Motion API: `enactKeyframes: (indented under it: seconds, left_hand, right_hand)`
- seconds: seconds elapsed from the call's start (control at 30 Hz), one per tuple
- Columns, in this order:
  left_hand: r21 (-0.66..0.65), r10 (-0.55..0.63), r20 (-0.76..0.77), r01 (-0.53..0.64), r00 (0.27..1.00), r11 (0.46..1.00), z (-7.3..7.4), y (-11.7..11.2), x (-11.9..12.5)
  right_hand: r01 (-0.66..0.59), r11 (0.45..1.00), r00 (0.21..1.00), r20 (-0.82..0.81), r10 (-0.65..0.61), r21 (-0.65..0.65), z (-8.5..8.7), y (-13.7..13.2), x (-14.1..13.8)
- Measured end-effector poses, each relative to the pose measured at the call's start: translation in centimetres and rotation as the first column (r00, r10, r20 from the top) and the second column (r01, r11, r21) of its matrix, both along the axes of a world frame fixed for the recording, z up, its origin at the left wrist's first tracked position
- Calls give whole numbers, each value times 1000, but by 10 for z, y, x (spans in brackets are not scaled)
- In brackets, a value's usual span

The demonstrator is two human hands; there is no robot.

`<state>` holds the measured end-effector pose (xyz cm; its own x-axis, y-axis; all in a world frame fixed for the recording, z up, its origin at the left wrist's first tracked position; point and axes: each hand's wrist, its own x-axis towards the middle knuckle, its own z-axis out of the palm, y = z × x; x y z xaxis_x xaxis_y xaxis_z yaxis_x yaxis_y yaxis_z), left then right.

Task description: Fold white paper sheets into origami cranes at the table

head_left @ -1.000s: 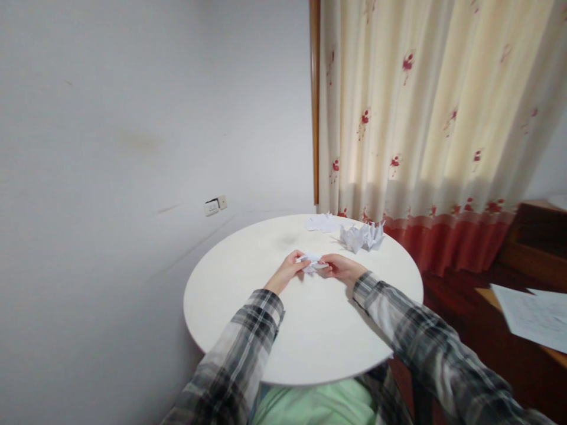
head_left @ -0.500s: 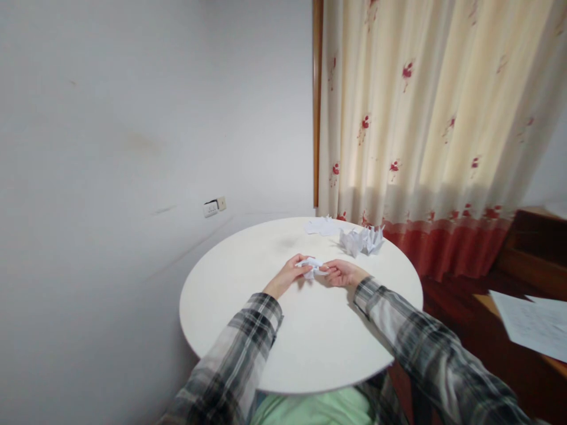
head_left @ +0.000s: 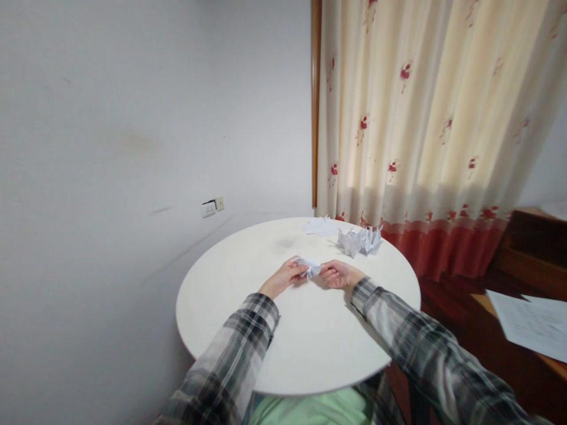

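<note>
A small piece of folded white paper [head_left: 312, 268] is held up over the round white table [head_left: 230, 307], between my two hands. My left hand [head_left: 287, 275] grips its left side, with the thumb on the near face and the fingers behind. At its right edge my right hand [head_left: 337, 274] pinches the paper between thumb and curled fingers. The paper's exact folded shape is too small to make out.
Several folded white paper pieces with pointed tips [head_left: 359, 241] stand at the table's back right. Flat white paper sheets [head_left: 319, 226] lie at the far edge. Printed sheets [head_left: 527, 321] rest on a lower surface at right. A curtain [head_left: 411, 147] hangs behind.
The folded paper has turned a little in my hands, and more of a flat face now shows. My right fingers have curled closer on its edge. The view has shifted slightly.
</note>
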<state>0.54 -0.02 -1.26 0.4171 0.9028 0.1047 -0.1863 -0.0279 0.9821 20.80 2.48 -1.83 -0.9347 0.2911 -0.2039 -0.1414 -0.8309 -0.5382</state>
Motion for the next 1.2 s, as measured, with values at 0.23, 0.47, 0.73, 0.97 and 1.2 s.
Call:
enactKeyframes:
  seconds: [0.23,0.47,0.73,0.97,1.2]
  left_hand:
    - [0,-11,31,11,999,1000,4,-5,1]
    - [53,-42,32,40,999,998,9,-10,0]
    - [48,-11,17,10,1000,999,8,-4,0]
    - [47,46,3,-46,999,998,14,-7,1]
    - [-39,206,161,-203,965,978,11,2,3]
  right_hand:
    - [9,1000,998,-60,-11,-23,2,-2,3]
    - [-1,999,997,-83,-3,-45,-1,-2,2]
    - [35,999,997,-70,-35,-3,-3,1,0]
    - [365,901,923,37,-383,233,6,-9,-15]
    - [578,280,527,-89,-845,767,12,-20,-23]
